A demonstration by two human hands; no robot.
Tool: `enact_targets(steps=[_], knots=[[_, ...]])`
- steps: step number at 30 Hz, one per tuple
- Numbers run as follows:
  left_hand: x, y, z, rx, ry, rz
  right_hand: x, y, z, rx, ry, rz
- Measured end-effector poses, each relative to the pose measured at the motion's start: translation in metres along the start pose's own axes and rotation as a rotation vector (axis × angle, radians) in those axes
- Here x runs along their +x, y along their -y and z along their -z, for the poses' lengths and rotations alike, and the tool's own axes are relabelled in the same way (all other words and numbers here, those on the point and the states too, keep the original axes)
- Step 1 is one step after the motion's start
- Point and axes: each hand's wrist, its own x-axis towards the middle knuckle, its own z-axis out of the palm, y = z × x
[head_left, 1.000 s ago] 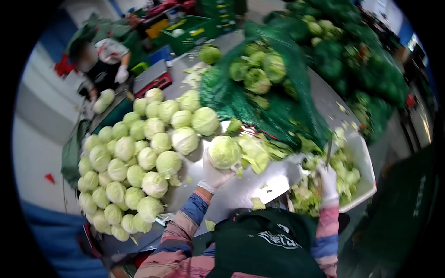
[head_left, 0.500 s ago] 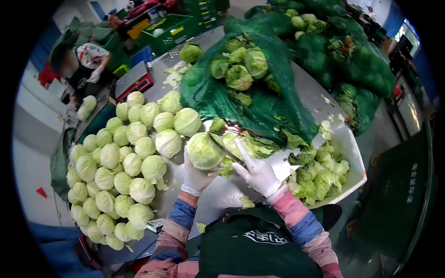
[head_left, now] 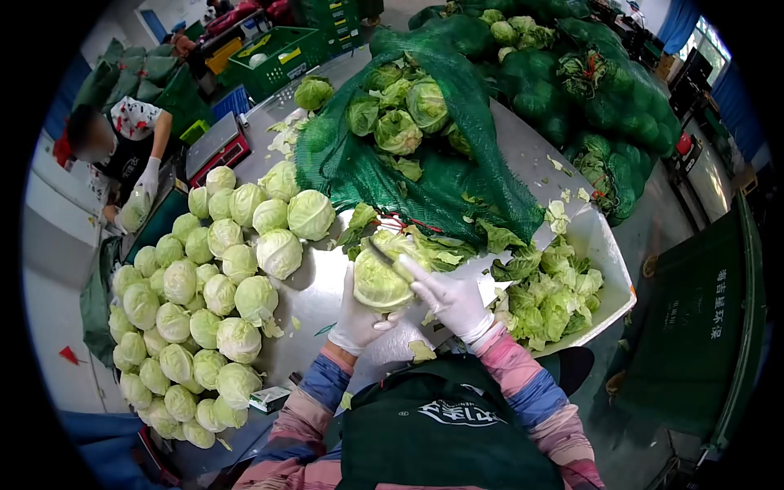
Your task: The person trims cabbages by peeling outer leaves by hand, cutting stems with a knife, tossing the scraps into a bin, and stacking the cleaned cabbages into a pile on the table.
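My gloved left hand (head_left: 356, 322) cups a pale green cabbage (head_left: 379, 284) from its left side and underneath. Against the top of that cabbage lies the dark blade of a knife (head_left: 380, 253), held in my gloved right hand (head_left: 450, 300); its handle is hidden by the fingers. The right fingertips also reach the cabbage's right side. Just beyond my hands, loose leaves (head_left: 445, 252) lie by the mouth of a green mesh sack (head_left: 327, 167), where several untrimmed cabbages (head_left: 398, 131) show.
A large pile of cabbages (head_left: 180, 279) covers the left of the metal table (head_left: 317, 278). On the right stands a white bin (head_left: 614, 286) with leaves in it. A co-worker (head_left: 135, 147) handles a cabbage beside a red scale (head_left: 219, 155). Full mesh sacks (head_left: 629, 90) stand behind.
The knife blade has come across the top of the cabbage, and my right hand has closed in on it. The co-worker's arm has moved down over a cabbage. The view has shifted slightly.
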Motion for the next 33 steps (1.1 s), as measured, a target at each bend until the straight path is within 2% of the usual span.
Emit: enact_targets(steps=[1, 3, 4, 6, 7, 8, 9, 10, 11, 12, 13, 14, 16, 19, 22, 23, 24, 26, 27, 28, 29, 31, 32, 33], knots=[[0.000, 0.000, 0.004, 0.006, 0.038, 0.016, -0.003, -0.005, -0.003, 0.001, -0.002, 0.000], [-0.003, 0.000, 0.010, 0.010, 0.071, 0.018, -0.007, -0.017, -0.005, 0.933, -0.138, -0.763], [-0.006, -0.001, 0.007, -0.018, 0.094, 0.039, 0.000, -0.012, 0.009, 0.963, -0.320, -0.806], [-0.011, -0.008, 0.015, -0.039, 0.111, 0.031, -0.015, -0.045, 0.007, 0.959, -0.496, -0.902], [-0.012, -0.014, 0.031, -0.078, 0.084, 0.010, -0.034, -0.073, -0.002, 0.779, -0.529, -0.850], [-0.015, -0.022, 0.040, -0.119, 0.058, -0.022, -0.028, -0.052, 0.018, 0.922, -0.568, -0.997], [-0.023, -0.035, 0.039, -0.115, 0.053, -0.057, -0.060, -0.097, -0.004, 0.611, -0.534, -0.896], [-0.032, -0.051, 0.036, -0.073, -0.131, -0.142, -0.066, -0.092, 0.000, 0.770, -0.513, -0.970], [-0.043, -0.068, 0.036, -0.037, -0.317, -0.224, -0.072, -0.085, 0.003, 0.771, -0.464, -1.037], [-0.052, -0.087, 0.049, -0.019, -0.359, -0.325, -0.090, -0.101, -0.008, 0.647, -0.427, -0.978], [-0.066, -0.112, 0.085, 0.048, -0.298, -0.364, -0.093, -0.093, -0.009, 0.686, -0.421, -1.042], [-0.079, -0.134, 0.090, 0.017, -0.401, -0.453, -0.105, -0.099, -0.019, 0.768, -0.406, -1.101], [-0.106, -0.178, 0.099, -0.018, -0.611, -0.630, -0.130, -0.122, -0.040, 0.739, -0.323, -1.122], [-0.160, -0.247, 0.166, -0.121, -0.862, -0.859, -0.121, -0.124, -0.049, 0.744, -0.341, -1.149], [-0.202, -0.290, 0.209, 0.014, -0.940, -0.868, -0.102, -0.111, -0.044, 0.721, -0.456, -1.171], [-0.199, -0.296, 0.210, 0.065, -1.122, -0.943, -0.099, -0.114, -0.047, 0.691, -0.425, -1.143], [-0.183, -0.300, 0.199, 0.079, -1.098, -0.921, -0.098, -0.120, -0.053, 0.659, -0.388, -1.117], [-0.152, -0.308, 0.181, 0.230, -1.400, -0.991, -0.086, -0.120, -0.057, 0.628, -0.298, -1.114], [-0.126, -0.309, 0.176, 0.240, -1.384, -0.977, -0.084, -0.122, -0.064, 0.598, -0.269, -1.092], [-0.093, -0.304, 0.169, 0.466, -1.239, -0.970, -0.083, -0.126, -0.072, 0.567, -0.239, -1.069], [-0.059, -0.296, 0.159, 0.680, -1.082, -0.960, -0.082, -0.127, -0.077, 0.539, -0.207, -1.058], [0.015, -0.277, 0.129, 1.141, -0.665, -0.782, -0.085, -0.135, -0.088, 0.482, -0.121, -1.082], [0.061, -0.266, 0.118, 1.025, -0.544, -0.735, -0.088, -0.140, -0.094, 0.450, -0.066, -1.121], [0.094, -0.244, 0.063, 1.020, -0.575, -0.554, -0.087, -0.135, -0.096, 0.581, -0.176, -1.158]])
